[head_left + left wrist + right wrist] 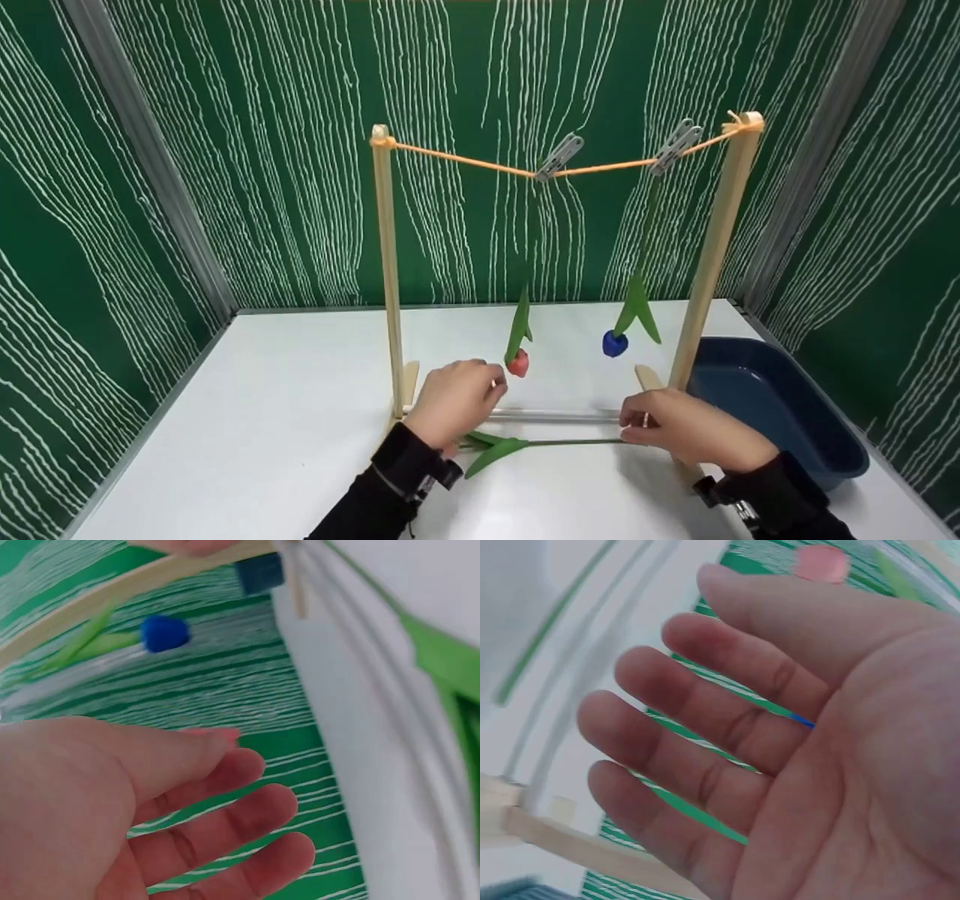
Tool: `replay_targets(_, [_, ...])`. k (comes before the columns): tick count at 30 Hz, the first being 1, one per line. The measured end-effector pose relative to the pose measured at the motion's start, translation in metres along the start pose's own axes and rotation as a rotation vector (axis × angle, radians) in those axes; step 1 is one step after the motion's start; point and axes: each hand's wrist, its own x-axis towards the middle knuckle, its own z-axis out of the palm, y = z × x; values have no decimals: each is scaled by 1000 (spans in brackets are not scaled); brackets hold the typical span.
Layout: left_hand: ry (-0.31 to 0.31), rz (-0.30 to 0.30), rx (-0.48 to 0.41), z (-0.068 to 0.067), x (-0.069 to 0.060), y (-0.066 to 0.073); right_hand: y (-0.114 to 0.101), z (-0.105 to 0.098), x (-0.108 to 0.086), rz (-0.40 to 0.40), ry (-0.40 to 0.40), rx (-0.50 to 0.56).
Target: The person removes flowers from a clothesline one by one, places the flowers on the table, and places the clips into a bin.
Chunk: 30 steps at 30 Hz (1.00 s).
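Hovering empty, fingers loosely bent, the left hand [459, 399] was near a pink artificial tulip [517, 364] hanging head-down below a sagging orange cord [465, 159]. The right hand [694, 427], likewise empty, was near a pale wooden post [712, 262]. Between the hands, a green-stemmed, leafy artificial flower [499, 454] lay on the white table [300, 390].

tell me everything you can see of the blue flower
The blue flower hangs upside down, its rounded, cup-like head lowest, and looks artificial. Pointed green leaves spread just above the head on a thin, dark green stem. A grey clothespin holds the stem's upper end at the orange string. Nothing else appears to touch it.
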Motion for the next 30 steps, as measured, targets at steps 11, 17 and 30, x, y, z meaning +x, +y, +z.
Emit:
replay_targets(11, [322,-56,-313,-58,11,12,-33,-29,-16,-39,-13,109])
replay_targets(17, [405,-60,-485,-64,25,27,-40,-34,-19,-46,11,143])
replay_targets(30, [435,-108,-654,-52,42,44,-42,-36,-20,-73,158,137])
